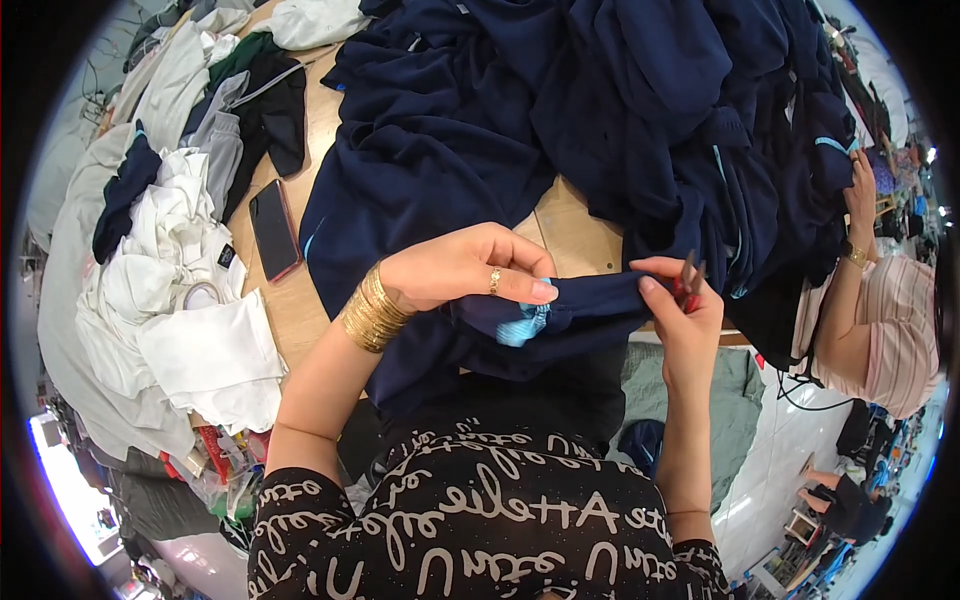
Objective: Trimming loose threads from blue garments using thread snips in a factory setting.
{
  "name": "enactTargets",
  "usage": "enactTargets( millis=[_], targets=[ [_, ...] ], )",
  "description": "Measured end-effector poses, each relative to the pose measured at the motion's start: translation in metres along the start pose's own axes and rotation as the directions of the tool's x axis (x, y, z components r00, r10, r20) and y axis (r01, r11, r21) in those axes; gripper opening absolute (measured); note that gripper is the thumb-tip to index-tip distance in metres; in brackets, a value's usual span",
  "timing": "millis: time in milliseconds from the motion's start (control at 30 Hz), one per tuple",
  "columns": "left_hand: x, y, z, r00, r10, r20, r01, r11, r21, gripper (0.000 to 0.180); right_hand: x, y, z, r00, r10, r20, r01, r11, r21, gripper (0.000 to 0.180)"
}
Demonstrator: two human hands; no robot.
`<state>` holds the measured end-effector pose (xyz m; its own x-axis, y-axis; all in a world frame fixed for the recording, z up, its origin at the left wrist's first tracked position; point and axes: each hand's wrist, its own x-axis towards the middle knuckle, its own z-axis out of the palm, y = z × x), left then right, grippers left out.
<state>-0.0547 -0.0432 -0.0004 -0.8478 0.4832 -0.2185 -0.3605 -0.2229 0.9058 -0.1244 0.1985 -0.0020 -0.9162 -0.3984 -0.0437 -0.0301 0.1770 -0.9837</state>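
Between my two hands a navy blue garment (pixel 600 300) is held stretched by a seamed strip of its cloth. My left hand (pixel 475 268), with gold bangles and a ring, pinches the strip beside a light blue, shiny piece (pixel 520 328). On the other side, my right hand (pixel 685 312) grips the strip's end between thumb and forefinger. A small pair of thread snips (pixel 688 285) with red handles is also tucked in that right hand, blades pointing up and away. The lower part of the garment hangs toward my lap.
A large heap of navy garments (pixel 450 120) covers the far side of the wooden table (pixel 575 235). At left lie a dark phone (pixel 273 230) and piled white garments (pixel 185 280). Another person's hand (pixel 860 190) holds navy cloth at right. Grey-green cloth (pixel 690 400) lies below.
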Motion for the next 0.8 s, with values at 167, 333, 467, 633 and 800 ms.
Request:
enactTargets(
  millis=[167, 333, 467, 633, 800],
  targets=[
    [0.008, -0.022, 0.012, 0.981, -0.028, -0.190, -0.029, 0.956, -0.293, 0.014, -0.003, -0.002, 0.010, 0.940, -0.319, -0.123, 0.272, 0.915, -0.298, 0.015],
    [0.010, -0.028, 0.024, 0.968, -0.085, -0.238, -0.021, 0.911, -0.411, 0.016, -0.019, -0.001, 0.019, 0.977, -0.214, -0.004, 0.212, 0.970, -0.116, 0.016],
    [0.014, -0.024, 0.035, 0.953, -0.012, -0.304, -0.090, 0.944, -0.318, 0.021, -0.026, 0.003, 0.032, 0.995, 0.052, 0.090, -0.060, 0.994, 0.092, 0.014],
    [0.013, -0.028, 0.035, 0.951, 0.022, -0.310, -0.103, 0.964, -0.247, 0.020, -0.019, 0.002, 0.027, 0.992, 0.009, 0.129, -0.019, 0.997, 0.079, 0.010],
    [0.010, -0.027, 0.023, 0.977, -0.059, -0.206, 0.045, 0.997, -0.069, 0.018, -0.016, -0.008, 0.024, 0.963, -0.177, 0.203, 0.207, 0.969, -0.136, 0.010]
  ],
)
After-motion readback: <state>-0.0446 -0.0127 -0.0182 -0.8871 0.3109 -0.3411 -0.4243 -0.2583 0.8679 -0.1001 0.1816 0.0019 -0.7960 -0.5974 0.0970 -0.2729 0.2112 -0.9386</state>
